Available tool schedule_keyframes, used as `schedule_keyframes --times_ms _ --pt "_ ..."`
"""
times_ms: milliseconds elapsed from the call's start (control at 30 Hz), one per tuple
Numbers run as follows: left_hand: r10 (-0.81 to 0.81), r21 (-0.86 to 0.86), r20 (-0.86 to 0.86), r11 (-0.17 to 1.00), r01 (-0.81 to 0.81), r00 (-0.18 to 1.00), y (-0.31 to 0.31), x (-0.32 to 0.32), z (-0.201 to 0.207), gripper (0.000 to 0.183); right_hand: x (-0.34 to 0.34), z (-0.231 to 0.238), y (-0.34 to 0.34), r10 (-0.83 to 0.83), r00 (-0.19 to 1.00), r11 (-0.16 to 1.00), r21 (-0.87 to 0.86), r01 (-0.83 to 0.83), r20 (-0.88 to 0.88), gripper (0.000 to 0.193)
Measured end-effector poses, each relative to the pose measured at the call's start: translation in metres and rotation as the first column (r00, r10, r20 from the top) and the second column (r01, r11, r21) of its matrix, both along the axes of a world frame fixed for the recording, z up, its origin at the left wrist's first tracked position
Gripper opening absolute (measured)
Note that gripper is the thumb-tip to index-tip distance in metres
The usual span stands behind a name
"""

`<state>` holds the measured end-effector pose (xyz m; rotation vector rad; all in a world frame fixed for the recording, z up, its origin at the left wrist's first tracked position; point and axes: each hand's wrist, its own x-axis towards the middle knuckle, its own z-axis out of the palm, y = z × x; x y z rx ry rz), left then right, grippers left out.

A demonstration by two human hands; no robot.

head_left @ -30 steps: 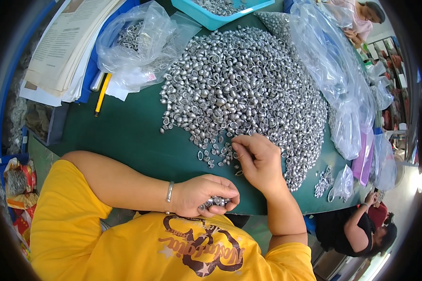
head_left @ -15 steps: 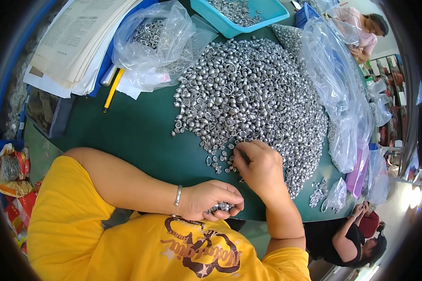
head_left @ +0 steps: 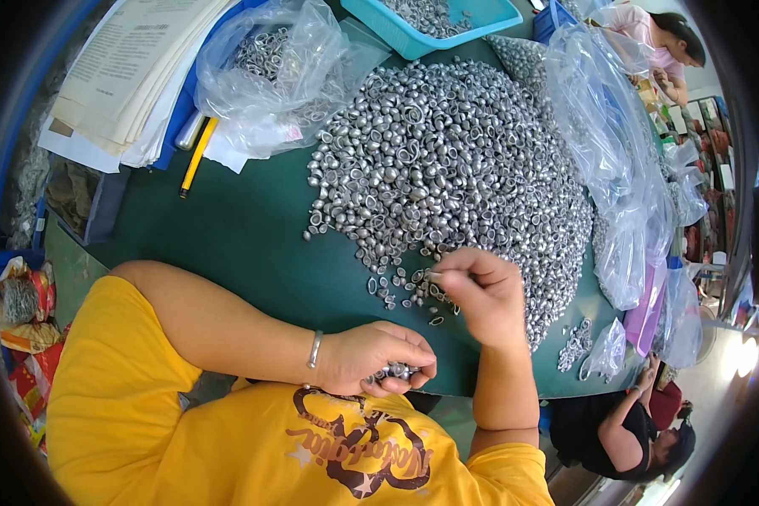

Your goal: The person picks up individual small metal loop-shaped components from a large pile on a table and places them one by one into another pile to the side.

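A big heap of small silver metal pieces (head_left: 455, 160) covers the middle of the green table (head_left: 244, 236). My right hand (head_left: 481, 295) rests at the heap's near edge, fingertips pinched on one small piece among the loose ones. My left hand (head_left: 375, 358) sits at the table's front edge, curled around a handful of the same silver pieces (head_left: 396, 371). A silver bangle (head_left: 314, 349) is on my left wrist.
A clear bag of metal pieces (head_left: 278, 67) lies at the back left beside a paper stack (head_left: 126, 76) and a yellow pencil (head_left: 197, 158). A teal tray (head_left: 447, 21) stands at the back. Plastic bags (head_left: 616, 169) line the right side. Other people sit at right.
My right hand has lifted slightly at the heap's edge and pinched a piece. My left hand stays curled at the table's front edge. The camera view shifted a little.
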<state>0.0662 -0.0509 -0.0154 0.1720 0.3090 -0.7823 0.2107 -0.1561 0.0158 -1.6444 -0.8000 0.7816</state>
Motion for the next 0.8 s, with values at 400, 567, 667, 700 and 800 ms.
schedule_keyframes --times_ms 400,567,667,700,800 --pt "0.001 0.006 -0.001 1.000 -0.001 1.000 0.001 0.001 0.002 0.017 -0.008 0.004 -0.024 0.154 0.831 0.955 -0.297 0.013 0.534 0.010" --pt "-0.011 0.016 -0.009 1.000 0.011 1.000 0.003 0.000 0.003 0.017 0.016 0.008 -0.050 0.047 0.723 0.938 0.280 0.206 -0.689 0.007" --pt "-0.009 0.003 0.002 1.000 0.009 1.000 0.002 0.000 0.002 0.017 0.009 0.001 -0.054 -0.197 0.947 0.976 0.044 0.215 -0.253 0.006" --pt "-0.004 -0.008 -0.001 1.000 0.004 1.000 0.002 0.000 0.001 0.017 0.003 -0.001 -0.051 -0.248 0.948 0.953 -0.128 0.276 0.200 0.007" --pt "-0.002 -0.012 -0.003 1.000 0.002 1.000 0.002 0.001 0.002 0.017 -0.005 -0.006 -0.038 -0.010 0.776 0.963 -0.204 0.178 0.630 0.009"
